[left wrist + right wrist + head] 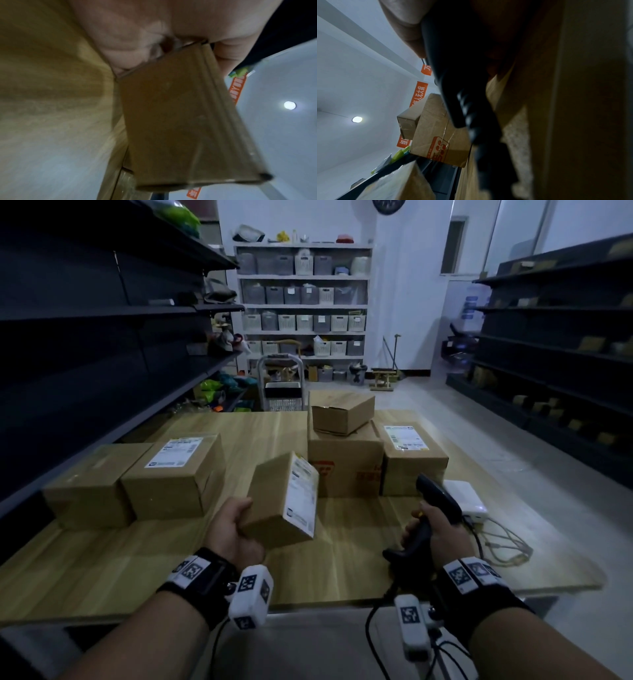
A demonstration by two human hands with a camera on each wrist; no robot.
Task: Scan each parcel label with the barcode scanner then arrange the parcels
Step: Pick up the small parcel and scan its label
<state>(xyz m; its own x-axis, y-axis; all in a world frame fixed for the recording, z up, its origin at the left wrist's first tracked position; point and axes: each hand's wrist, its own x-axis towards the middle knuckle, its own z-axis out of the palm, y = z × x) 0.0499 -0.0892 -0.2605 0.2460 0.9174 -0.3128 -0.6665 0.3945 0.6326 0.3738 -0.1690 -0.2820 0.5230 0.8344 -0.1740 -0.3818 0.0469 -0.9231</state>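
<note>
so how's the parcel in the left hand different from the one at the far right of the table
The held parcel is lifted off the table, gripped by the left hand; the right parcel rests on it. The held one is tilted, its label turned toward the scanner in the right hand; the right one sits flat, label facing up. The held one also looks smaller. Both are brown cardboard with white labels.

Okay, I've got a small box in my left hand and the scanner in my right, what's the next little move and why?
Probably swing the barcode scanner in your right hand left, toward the white label on the small parcel your left hand holds off the table. The label faces right, toward the scanner, but the scanner's head points away up the table, not at it.
</note>
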